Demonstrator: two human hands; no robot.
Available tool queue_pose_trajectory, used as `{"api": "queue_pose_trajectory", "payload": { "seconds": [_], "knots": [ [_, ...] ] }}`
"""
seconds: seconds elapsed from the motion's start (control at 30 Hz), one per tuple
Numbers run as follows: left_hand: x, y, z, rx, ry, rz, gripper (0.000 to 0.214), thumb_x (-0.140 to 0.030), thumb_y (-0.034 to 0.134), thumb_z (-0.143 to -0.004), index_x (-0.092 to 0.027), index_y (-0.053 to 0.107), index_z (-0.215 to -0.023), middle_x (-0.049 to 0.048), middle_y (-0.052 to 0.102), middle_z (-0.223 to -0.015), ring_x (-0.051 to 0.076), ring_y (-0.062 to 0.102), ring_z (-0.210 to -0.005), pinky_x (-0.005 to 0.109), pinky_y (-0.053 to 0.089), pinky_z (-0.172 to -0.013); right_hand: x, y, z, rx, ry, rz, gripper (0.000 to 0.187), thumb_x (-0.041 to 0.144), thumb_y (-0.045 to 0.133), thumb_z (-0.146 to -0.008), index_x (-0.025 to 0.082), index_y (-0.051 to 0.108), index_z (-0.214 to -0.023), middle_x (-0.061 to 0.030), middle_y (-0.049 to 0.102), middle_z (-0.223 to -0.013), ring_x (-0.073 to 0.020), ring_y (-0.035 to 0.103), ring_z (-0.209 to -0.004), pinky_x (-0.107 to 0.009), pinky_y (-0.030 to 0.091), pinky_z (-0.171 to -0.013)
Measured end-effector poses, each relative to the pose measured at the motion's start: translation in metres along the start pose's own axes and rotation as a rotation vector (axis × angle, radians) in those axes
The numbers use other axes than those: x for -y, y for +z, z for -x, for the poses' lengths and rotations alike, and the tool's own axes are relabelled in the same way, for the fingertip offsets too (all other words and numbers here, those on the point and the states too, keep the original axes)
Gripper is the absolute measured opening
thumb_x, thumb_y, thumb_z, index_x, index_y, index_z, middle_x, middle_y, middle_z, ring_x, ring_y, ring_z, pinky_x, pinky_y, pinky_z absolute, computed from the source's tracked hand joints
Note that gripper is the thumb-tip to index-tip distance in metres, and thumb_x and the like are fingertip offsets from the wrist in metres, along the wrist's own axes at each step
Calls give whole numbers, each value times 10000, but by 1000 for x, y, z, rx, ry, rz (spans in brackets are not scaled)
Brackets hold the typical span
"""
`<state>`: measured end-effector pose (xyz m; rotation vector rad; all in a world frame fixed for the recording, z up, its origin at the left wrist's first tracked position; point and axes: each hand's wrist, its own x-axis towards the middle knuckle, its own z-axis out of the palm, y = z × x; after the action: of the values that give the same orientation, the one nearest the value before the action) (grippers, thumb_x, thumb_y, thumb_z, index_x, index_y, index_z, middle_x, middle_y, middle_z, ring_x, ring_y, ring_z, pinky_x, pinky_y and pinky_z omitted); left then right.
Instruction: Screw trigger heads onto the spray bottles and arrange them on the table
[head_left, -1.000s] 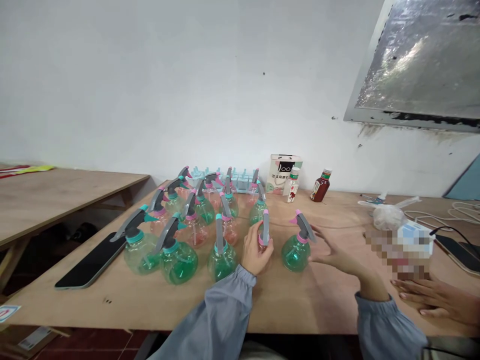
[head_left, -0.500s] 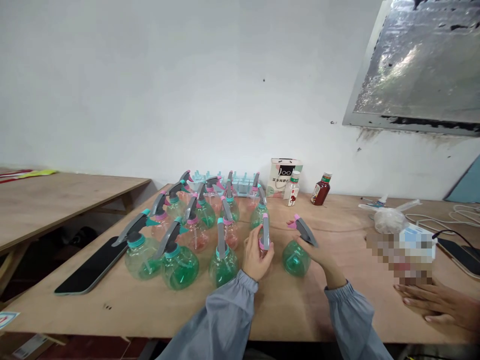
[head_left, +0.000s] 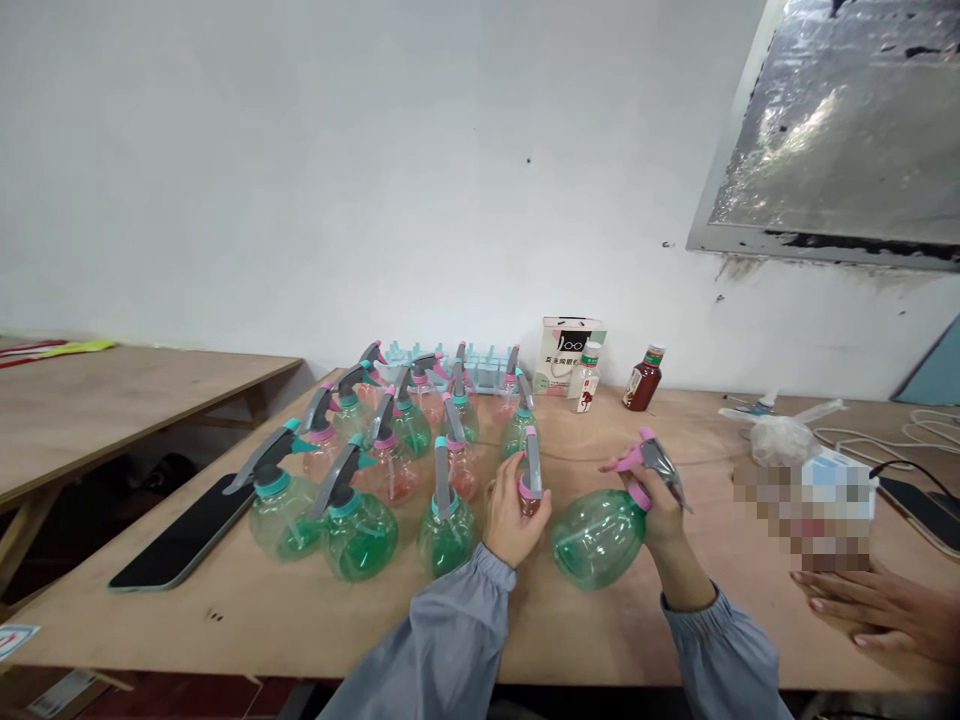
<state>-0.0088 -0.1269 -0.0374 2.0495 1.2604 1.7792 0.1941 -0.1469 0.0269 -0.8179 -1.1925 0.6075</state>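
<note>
My right hand [head_left: 660, 505] grips a green spray bottle [head_left: 598, 538] by its neck, below the pink and grey spray head. That bottle is tilted, its round body pointing left and low over the table; whether it touches the wood I cannot tell. Around a pink spray bottle [head_left: 529, 500] just left of it, my left hand [head_left: 514, 515] is closed, hiding most of its body. Close by on the left stands a green spray bottle [head_left: 448, 530] with a teal collar. Several more green and pink spray bottles [head_left: 361, 535] stand upright in rows further left.
Behind the bottles is a light blue rack [head_left: 487, 368]. A paper bag [head_left: 555, 365], a white-labelled bottle [head_left: 586, 380] and a dark red bottle [head_left: 643, 382] stand near the wall. A large phone [head_left: 180, 535] lies at left. On the right rests another person's hand [head_left: 885, 605], near a plastic bag [head_left: 780, 440].
My right hand has moved right and tilted its green spray bottle from nearly upright to leaning, spray head to the right. The left hand and its pink bottle have stayed nearly in place.
</note>
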Motion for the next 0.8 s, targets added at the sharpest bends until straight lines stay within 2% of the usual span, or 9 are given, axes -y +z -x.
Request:
{"api": "queue_pose_trajectory", "payload": {
  "seconds": [0.07, 0.23, 0.3, 0.37, 0.43, 0.5, 0.67, 0.8],
  "knots": [
    [0, 0, 0, -1, -9, 1, 576, -266, 649, -839, -199, 450, -1375, 141, 644, -1236, 270, 650, -1155, 449, 504, -992, 5, -2, -1, -42, 23, -90, 209, 447, 646, -784, 246, 670, -734, -38, 709, -703, -296, 753, -864, -495, 618, -866],
    [-1, -2, -2, 29, -27, 13, 564, -265, 645, -847, -198, 454, -1373, 121, 673, -1162, 254, 676, -1086, 429, 516, -956, 25, 6, -1, 67, 123, -131, 198, 411, 689, -754, 243, 709, -856, -45, 745, -804, -298, 747, -931, -513, 602, -909],
    [-2, -3, -2, 33, -29, 14, 558, -264, 644, -849, -193, 456, -1370, 122, 676, -1150, 257, 674, -1091, 430, 516, -956, 30, 10, 1, 9, 120, -163, 197, 402, 719, -725, 247, 704, -847, -34, 741, -805, -288, 746, -929, -498, 606, -912],
    [-3, -3, -2, 33, -32, 17, 555, -264, 646, -848, -187, 457, -1365, 123, 676, -1143, 258, 673, -1088, 431, 518, -953, 34, 12, 4, -73, 91, -191, 171, 399, 730, -709, 241, 677, -746, -29, 719, -758, -276, 745, -898, -467, 618, -887],
    [-3, -4, -2, 36, -36, 21, 552, -265, 649, -847, -187, 460, -1359, 120, 676, -1137, 253, 678, -1066, 432, 520, -953, 38, 12, 7, -109, 62, -180, 204, 416, 716, -732, 234, 647, -670, -32, 694, -711, -268, 742, -855, -440, 627, -844],
    [-4, -4, -2, 43, -43, 26, 543, -265, 650, -847, -194, 466, -1353, 111, 677, -1126, 246, 683, -1034, 434, 520, -951, 40, 12, 10, -62, 62, -118, 229, 443, 697, -772, 232, 663, -688, -42, 696, -719, -271, 736, -852, -433, 627, -821],
    [-5, -5, -2, 55, -65, 36, 538, -263, 647, -846, -205, 470, -1351, 100, 678, -1109, 242, 686, -1012, 435, 518, -951, 42, 10, 15, 93, 48, 11, 223, 483, 701, -829, 262, 721, -842, -60, 746, -956, -285, 709, -1028, -458, 583, -944],
    [-4, -5, -2, 62, -51, 46, 532, -268, 649, -850, -201, 474, -1348, 107, 680, -1123, 256, 678, -1052, 441, 514, -961, 42, 14, 25, -29, -30, 21, 273, 513, 645, -881, 253, 696, -816, -43, 723, -806, -260, 721, -896, -459, 593, -909]
  ]
}}
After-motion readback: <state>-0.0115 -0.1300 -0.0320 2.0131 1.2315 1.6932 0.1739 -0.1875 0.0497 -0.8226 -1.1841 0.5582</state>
